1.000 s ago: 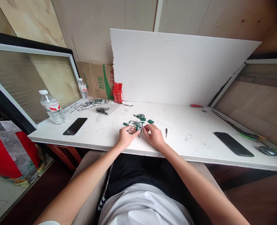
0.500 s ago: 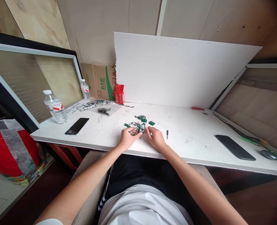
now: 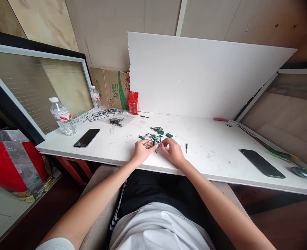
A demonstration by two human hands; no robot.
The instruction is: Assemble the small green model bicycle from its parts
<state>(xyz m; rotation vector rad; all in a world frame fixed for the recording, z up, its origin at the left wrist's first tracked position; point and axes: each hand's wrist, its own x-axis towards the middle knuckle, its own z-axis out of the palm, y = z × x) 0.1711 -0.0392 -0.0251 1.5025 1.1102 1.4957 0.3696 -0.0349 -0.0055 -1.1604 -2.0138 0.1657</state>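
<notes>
My left hand (image 3: 142, 151) grips a small dark green model bicycle frame with a wheel (image 3: 154, 140) just above the white table. My right hand (image 3: 172, 150) is at the wheel's right side, its thumb and index finger pinched; whatever may be between the fingertips is too small to name. Beyond the hands lie a loose green part with a wheel (image 3: 157, 129) and a green block (image 3: 169, 135). Small grey and green pieces (image 3: 142, 137) lie left of the frame. To the right of my right hand is a thin black stick (image 3: 186, 148).
A phone (image 3: 86, 138) and a water bottle (image 3: 63, 117) stand or lie at the left. Black part frames (image 3: 101, 115), a clear bag with dark pieces (image 3: 116, 121) and a red box (image 3: 133, 102) are behind. A black slab (image 3: 262, 163) and mouse (image 3: 301, 172) lie right.
My right hand's fingertips have moved slightly left, up against the wheel. The left hand still holds the model. The whole view has shifted a little.
</notes>
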